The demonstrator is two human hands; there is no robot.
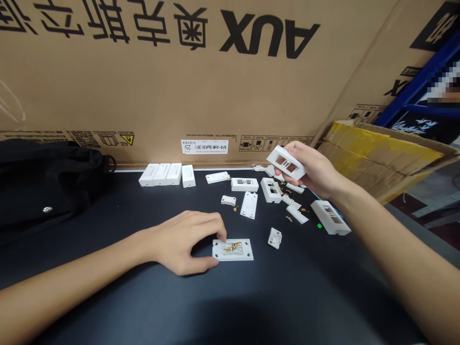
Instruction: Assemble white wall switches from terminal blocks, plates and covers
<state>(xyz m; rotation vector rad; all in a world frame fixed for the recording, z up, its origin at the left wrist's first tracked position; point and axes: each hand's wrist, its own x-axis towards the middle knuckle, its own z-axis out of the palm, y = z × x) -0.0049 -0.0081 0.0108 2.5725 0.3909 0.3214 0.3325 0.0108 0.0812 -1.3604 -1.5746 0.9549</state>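
Observation:
My left hand [190, 242] has its thumb and fingers at the left end of a white switch base plate [216, 249] lying flat on the dark table. Brass contacts [233, 247] sit in a raised block at the plate's middle. Up at the right, my right hand [312, 165] grips a white switch cover [285, 162] with two window openings, tilted above the loose parts. A small white square insert [275, 238] lies to the right of the base plate. Two more plates [248, 205] [217, 177] lie farther back.
Several closed white switches [160, 175] stand in a row at the back left. Other covers [330, 217] [244, 184] and brass bits lie on the right. A black bag [50, 187] is at the left, a large carton [161, 96] behind, an open taped box [377, 148] at right.

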